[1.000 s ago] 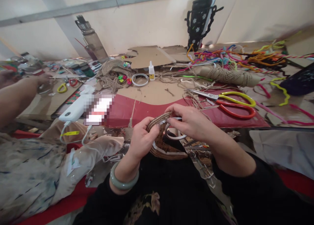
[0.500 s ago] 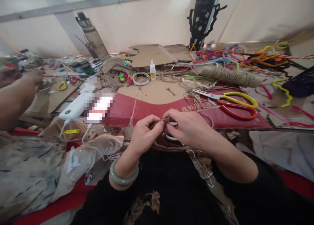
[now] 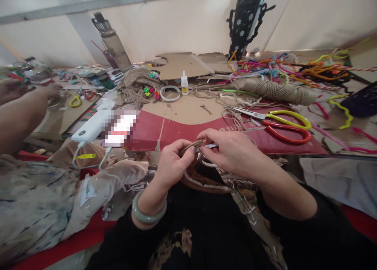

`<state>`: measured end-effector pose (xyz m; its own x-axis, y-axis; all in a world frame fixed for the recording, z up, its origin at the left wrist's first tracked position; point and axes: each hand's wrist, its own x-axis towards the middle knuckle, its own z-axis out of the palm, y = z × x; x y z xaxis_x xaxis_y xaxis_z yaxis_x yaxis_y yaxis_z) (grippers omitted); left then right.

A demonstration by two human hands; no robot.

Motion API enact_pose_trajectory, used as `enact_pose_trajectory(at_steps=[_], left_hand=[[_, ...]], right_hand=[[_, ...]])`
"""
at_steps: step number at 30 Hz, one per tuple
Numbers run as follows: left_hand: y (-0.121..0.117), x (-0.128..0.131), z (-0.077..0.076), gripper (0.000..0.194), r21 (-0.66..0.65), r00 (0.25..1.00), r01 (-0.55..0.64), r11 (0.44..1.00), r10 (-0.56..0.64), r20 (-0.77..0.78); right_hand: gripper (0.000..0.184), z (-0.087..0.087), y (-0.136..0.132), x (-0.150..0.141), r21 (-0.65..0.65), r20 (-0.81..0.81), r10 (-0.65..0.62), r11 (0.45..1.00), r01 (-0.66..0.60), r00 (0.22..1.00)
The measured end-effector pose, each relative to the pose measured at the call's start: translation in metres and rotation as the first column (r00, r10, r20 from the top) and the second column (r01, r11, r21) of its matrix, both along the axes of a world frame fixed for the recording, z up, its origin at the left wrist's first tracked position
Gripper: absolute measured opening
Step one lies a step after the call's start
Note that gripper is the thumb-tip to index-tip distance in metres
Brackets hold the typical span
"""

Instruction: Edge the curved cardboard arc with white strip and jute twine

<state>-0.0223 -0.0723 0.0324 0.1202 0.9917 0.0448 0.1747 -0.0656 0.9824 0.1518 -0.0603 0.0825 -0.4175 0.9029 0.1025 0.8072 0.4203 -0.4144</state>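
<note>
My left hand (image 3: 173, 164), with a pale green bangle at the wrist, is closed. It pinches several strands of brown twine (image 3: 188, 147) between thumb and fingers. My right hand (image 3: 232, 152) is closed at the twine's end, thumb and forefinger around part of a whitish ring (image 3: 208, 162). Fingers hide much of that ring. Below both hands, against my black top, lies a brown rounded piece with a light strip (image 3: 196, 183); what it is I cannot make out. Scissors (image 3: 262, 114) with one yellow and one red handle lie beyond my right hand.
A white ring (image 3: 170, 99), a small glue bottle (image 3: 184, 84) and a twine bundle (image 3: 137, 85) lie on the table. Right of them are a wound twine roll (image 3: 273, 90) and coloured cords (image 3: 318, 71). A power bank (image 3: 91, 126) sits left, near another person's arm (image 3: 23, 112).
My fingertips have parted slightly, so more of the twine's end shows. The whitish ring and the brown piece below are more visible. The view has shifted a little.
</note>
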Motion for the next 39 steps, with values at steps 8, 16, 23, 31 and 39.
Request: enact_pose_trajectory(at_steps=[8, 16, 23, 31, 39], left_hand=[[0.0006, -0.003, -0.003, 0.025, -0.027, 0.997, 0.049, 0.998, -0.047, 0.054], [-0.0006, -0.0036, 0.0006, 0.024, -0.032, 0.98, 0.137, 0.99, -0.131, 0.152], [0.0, -0.0022, 0.0004, 0.022, -0.016, 0.987, 0.141, 0.99, -0.139, 0.079], [0.0028, -0.0013, 0.0012, 0.021, -0.033, 0.99, 0.144, 0.989, -0.144, 0.014], [0.0045, 0.0019, 0.0011, 0.017, -0.05, 0.994, 0.098, 0.994, -0.096, 0.054]], right_hand=[[0.019, -0.0052, 0.0032, 0.004, 0.024, -0.029, 0.018, 1.0, -0.017, 0.999], [0.018, -0.0044, 0.0036, 0.0026, 0.002, -0.082, 0.014, 1.0, -0.014, 0.997], [0.018, -0.0039, 0.0018, 0.0035, 0.039, -0.043, 0.027, 0.999, -0.025, 0.999], [0.014, -0.0017, 0.0032, 0.0073, 0.034, -0.032, 0.073, 0.997, -0.072, 0.997], [0.014, -0.0045, 0.0034, 0.0024, 0.012, -0.105, 0.062, 0.998, -0.061, 0.993]])
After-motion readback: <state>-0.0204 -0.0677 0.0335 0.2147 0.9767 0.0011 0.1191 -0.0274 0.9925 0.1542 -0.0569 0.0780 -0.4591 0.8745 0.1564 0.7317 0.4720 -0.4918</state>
